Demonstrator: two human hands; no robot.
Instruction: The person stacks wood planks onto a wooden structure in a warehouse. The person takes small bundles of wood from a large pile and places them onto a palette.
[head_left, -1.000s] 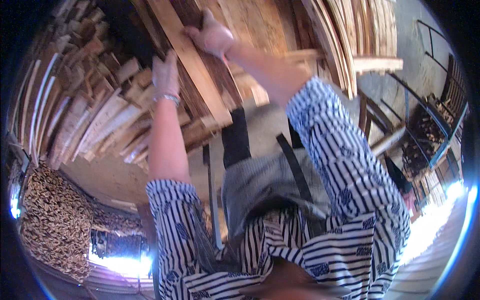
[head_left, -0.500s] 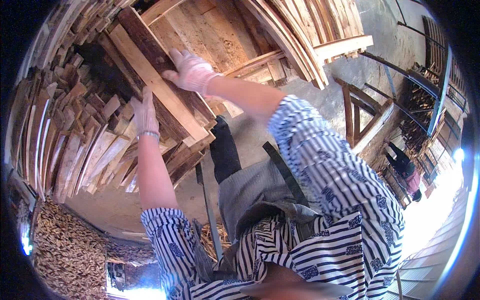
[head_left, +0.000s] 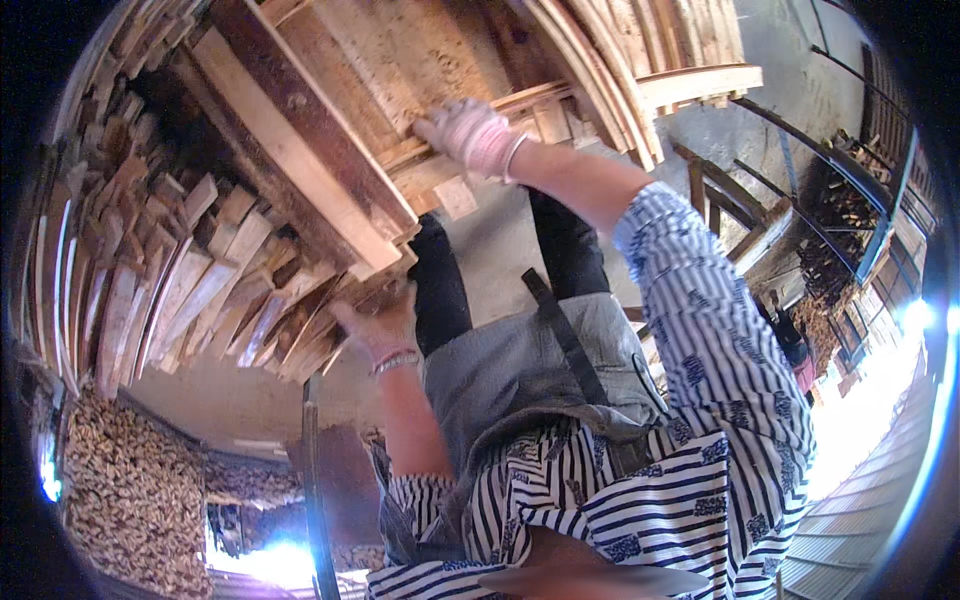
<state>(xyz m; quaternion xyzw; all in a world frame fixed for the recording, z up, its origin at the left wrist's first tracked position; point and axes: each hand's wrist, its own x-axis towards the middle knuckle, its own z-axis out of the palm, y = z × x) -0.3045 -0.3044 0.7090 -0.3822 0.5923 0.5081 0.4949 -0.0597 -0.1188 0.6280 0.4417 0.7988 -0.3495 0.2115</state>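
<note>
Boards [head_left: 288, 150] lie parallel, likely for stability. Left hand [head_left: 385, 330] near their ends, right hand [head_left: 468, 135] by a strip [head_left: 537, 97]; can't tell either grip.

Planks carried by a pile of boards [head_left: 365, 65].
A pale plank [head_left: 290, 150] and a dark-brown plank [head_left: 308, 110] are laid side by side across its left part; long strips [head_left: 592, 80] are ranged toward its right.

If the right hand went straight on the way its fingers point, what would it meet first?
Likely the dark brown plank: the right hand points leftward, toward it. Depth is unclear, so it might pass above.
</note>
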